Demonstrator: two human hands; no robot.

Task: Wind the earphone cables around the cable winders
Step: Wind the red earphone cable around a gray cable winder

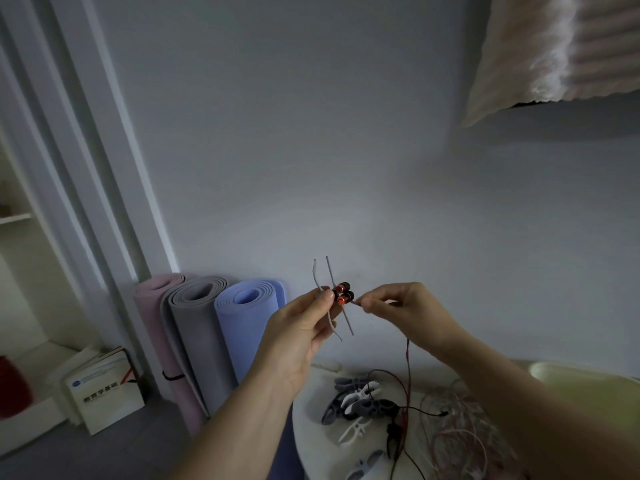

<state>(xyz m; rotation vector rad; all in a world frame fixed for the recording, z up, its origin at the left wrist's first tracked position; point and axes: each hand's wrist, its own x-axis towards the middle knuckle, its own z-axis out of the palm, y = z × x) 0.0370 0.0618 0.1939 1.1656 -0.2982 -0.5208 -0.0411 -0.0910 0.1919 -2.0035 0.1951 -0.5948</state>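
Note:
My left hand (298, 327) pinches a thin grey cable winder (329, 299) held up in front of the wall, its prongs sticking up and down. Two red-and-black earbuds (343, 293) sit against the winder's middle. My right hand (398, 306) pinches the red earphone cable (408, 358) just right of the earbuds; the cable hangs down to the table. On the white round table (311, 424) lie several grey and white cable winders (360, 403).
A tangle of pink cable (460, 441) and a black cable (429, 414) lie on the table's right part. Three rolled mats (207, 327) stand against the wall at left, a book (104, 393) beside them. A curtain (561, 46) hangs at the upper right.

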